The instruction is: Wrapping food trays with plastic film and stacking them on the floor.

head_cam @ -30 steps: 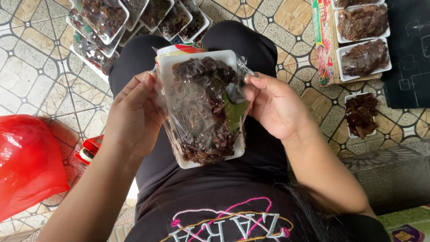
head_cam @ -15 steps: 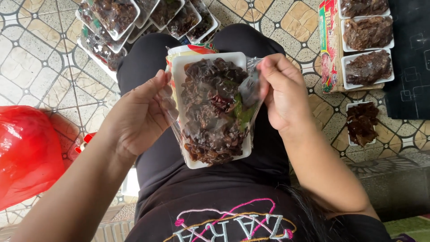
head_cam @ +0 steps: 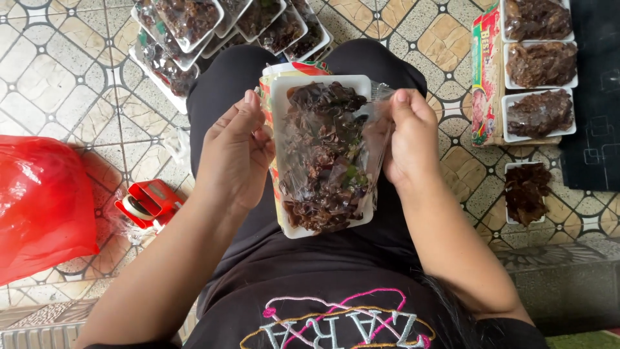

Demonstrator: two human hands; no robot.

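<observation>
Currently, item one: white foam tray (head_cam: 326, 223) of dark wood-ear mushrooms (head_cam: 323, 161), resting on the person's lap in black trousers (head_cam: 223, 84). Clear cling film (head_cam: 374, 132) is lying loosely over it. Risk: the thin film is likely tearing or clinging to itself if pulled unevenly; the tray is tilting, so pieces could be spilling off its near edge.
Left hand (head_cam: 236, 152): fingers curled, pressing against the tray's left rim.
Right hand (head_cam: 407, 139): thumb and fingers pinching together on the film at the right rim.
Farther out: red tape dispenser (head_cam: 147, 203), red plastic bag (head_cam: 42, 203), wrapped trays stacked (head_cam: 187, 26), unwrapped trays on a carton (head_cam: 487, 77).
</observation>
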